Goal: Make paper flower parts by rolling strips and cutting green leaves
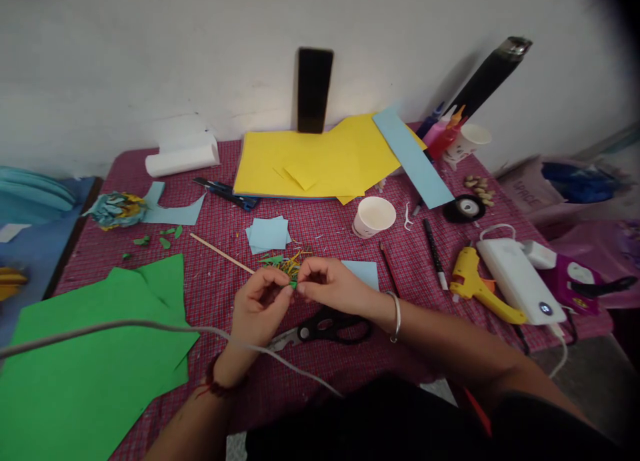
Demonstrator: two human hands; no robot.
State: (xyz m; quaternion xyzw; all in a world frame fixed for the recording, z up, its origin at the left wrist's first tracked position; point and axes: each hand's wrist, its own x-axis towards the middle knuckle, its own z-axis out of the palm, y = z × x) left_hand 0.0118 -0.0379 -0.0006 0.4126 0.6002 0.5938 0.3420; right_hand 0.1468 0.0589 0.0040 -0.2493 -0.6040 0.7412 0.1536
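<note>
A tiny piece of green paper (293, 284) is pinched between the fingertips of my left hand (261, 306) and my right hand (333, 286), which meet over the middle of the table. Just beyond the fingers lies a heap of thin yellow, green and blue paper strips (285, 262). Below my hands rest black-handled scissors (327, 329), their blades partly behind my left wrist. A thin wooden stick (220, 253) runs toward my left hand. Small light-blue paper squares (269, 235) are stacked farther back, and another blue sheet (364, 273) shows behind my right hand.
Large green paper (90, 354) covers the left side, with a grey cable (150, 323) crossing above it. Behind are yellow sheets (300, 161), a phone (315, 91) and a crumpled paper flower (117, 209). To the right stand a paper cup (375, 215), a yellow glue gun (480, 284) and a white power bank (520, 281).
</note>
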